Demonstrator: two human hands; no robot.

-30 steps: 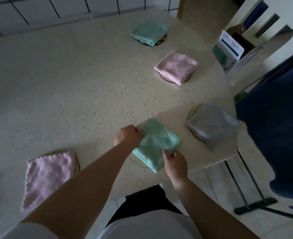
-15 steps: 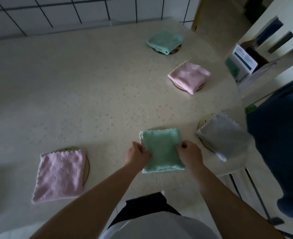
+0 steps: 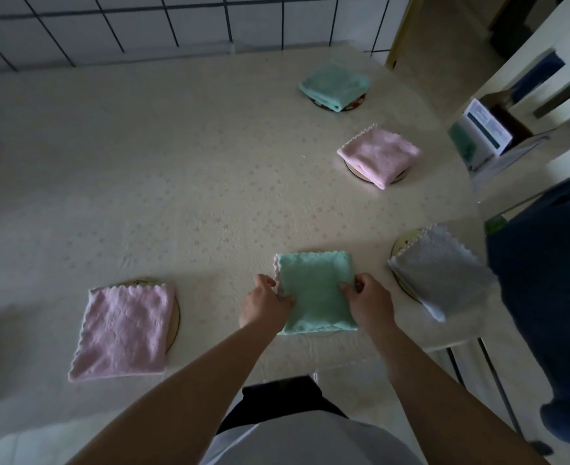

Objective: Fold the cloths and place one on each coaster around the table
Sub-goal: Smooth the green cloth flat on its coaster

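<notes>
Cream floral tablecloth (image 3: 176, 182) — dim room, tiled wall (image 3: 142, 21) behind

Table (image 3: 176, 182), pale floral-print covering: round coasters (image 3: 175, 318) along its edge, each bearing one folded cloth (image 3: 314, 292) — green, pink, grey.

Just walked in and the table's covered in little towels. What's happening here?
A person is setting folded cloths on coasters. Both hands, left hand and right hand, grip the sides of a folded green cloth at the near edge of the table. Folded pink cloth, grey cloth, far pink cloth and far green cloth already lie on coasters.
</notes>
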